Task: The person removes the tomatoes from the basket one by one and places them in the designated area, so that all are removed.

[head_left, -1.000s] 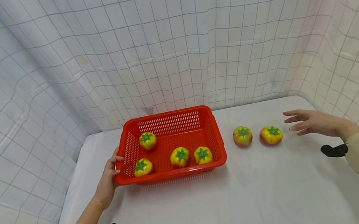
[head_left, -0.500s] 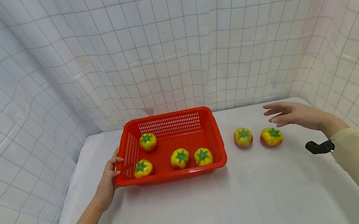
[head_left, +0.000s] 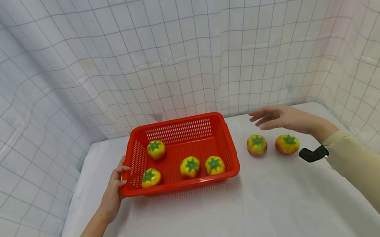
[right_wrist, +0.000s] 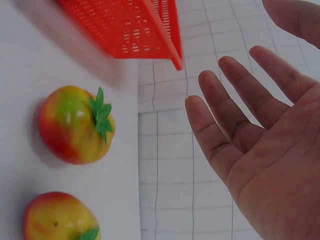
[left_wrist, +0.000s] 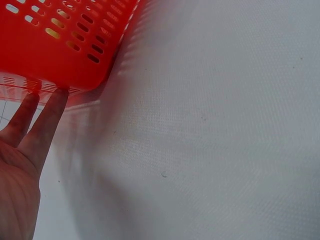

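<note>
Basket (head_left: 186,183) stands on the desk (head_left: 207,224) with four fruits (head_left: 190,167) inside; two loose fruits (head_left: 257,145) lie beside each other to its right. Left hand (head_left: 110,194) rests extended fingers against the basket's left end. Right hand (head_left: 288,117), fingers extended and holding nothing, hovers near the loose pair.

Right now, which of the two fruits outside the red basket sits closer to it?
The left fruit on the white table; the right fruit lies beyond it, farther from the red basket.
</note>
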A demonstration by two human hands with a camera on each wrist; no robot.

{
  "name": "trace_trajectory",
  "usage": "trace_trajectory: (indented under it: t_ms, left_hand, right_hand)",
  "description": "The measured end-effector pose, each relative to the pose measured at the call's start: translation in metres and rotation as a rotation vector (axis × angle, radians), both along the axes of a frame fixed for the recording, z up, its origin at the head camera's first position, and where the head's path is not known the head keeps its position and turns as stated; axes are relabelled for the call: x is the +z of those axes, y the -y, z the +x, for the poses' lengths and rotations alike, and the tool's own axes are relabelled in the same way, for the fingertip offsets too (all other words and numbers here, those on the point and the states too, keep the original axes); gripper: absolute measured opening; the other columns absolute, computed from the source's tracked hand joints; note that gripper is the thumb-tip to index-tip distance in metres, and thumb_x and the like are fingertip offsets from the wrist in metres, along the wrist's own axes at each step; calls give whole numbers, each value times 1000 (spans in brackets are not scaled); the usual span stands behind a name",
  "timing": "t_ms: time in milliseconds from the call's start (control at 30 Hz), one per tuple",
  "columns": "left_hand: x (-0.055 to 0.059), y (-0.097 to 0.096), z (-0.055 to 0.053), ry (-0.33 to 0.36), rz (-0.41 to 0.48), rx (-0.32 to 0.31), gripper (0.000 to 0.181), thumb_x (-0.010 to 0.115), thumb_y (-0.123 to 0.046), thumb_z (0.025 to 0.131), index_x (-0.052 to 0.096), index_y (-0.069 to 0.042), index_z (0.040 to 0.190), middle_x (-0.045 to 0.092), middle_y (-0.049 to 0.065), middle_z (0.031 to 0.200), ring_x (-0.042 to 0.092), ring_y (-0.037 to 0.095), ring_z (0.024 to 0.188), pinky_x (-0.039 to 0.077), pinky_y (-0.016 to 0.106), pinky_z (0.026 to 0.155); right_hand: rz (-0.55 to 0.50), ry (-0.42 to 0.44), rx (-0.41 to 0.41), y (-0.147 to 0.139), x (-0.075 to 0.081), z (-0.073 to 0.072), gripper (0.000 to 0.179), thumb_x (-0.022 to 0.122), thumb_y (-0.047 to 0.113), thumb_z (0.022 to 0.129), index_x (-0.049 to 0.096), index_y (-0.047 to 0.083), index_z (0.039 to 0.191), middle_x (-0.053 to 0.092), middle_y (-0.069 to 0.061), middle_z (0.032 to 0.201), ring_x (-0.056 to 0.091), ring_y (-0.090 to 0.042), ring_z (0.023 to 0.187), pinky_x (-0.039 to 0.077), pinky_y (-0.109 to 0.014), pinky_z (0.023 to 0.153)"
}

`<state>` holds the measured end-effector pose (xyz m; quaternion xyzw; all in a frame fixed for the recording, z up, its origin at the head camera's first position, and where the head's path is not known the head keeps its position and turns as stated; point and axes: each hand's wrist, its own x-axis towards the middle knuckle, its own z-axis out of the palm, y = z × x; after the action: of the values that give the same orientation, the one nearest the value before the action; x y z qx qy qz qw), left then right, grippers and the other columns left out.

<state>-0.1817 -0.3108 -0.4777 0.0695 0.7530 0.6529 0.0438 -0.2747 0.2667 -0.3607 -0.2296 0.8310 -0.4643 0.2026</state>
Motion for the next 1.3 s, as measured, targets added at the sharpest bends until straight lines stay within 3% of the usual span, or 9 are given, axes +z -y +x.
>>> trace_trajectory:
  t_ms: [167,400,667,1000,1300]
  left_hand:
    - [1,0,0,-2,-9,0,39,26,-9,96,39,-18,132,-1,-5,173,1,37,155,51,23,87]
    - [0,0,0,-7,-8,-3,39,25,-10,96,39,-17,132,-1,-5,172,3,37,154,51,24,87]
    - [-1,0,-1,-6,4,-7,40,25,-9,95,40,-16,131,-1,-6,172,4,36,155,50,22,89]
    - [-1,1,-1,-12,10,-8,39,24,-9,95,40,-14,130,-2,-5,172,3,36,155,50,22,89]
    - [0,0,0,-16,11,-5,39,24,-8,94,41,-16,129,-1,-5,172,5,36,154,50,23,86]
  right_hand:
    - [52,-7,42,34,7,-3,56,70,38,95,52,31,147,58,4,143,55,-21,130,43,-54,107]
    - [61,-9,166,78,14,-9,57,70,35,95,52,24,148,55,-3,147,53,-26,132,48,-49,103]
    - [104,-42,265,118,15,-14,56,73,41,91,55,35,143,58,10,139,54,-18,128,47,-44,102]
    - [136,11,364,158,14,-28,64,76,39,87,52,30,146,56,8,140,49,-29,135,49,-40,101]
    - [148,35,414,180,12,-34,67,78,36,86,53,28,147,56,5,139,55,-21,127,50,-40,99]
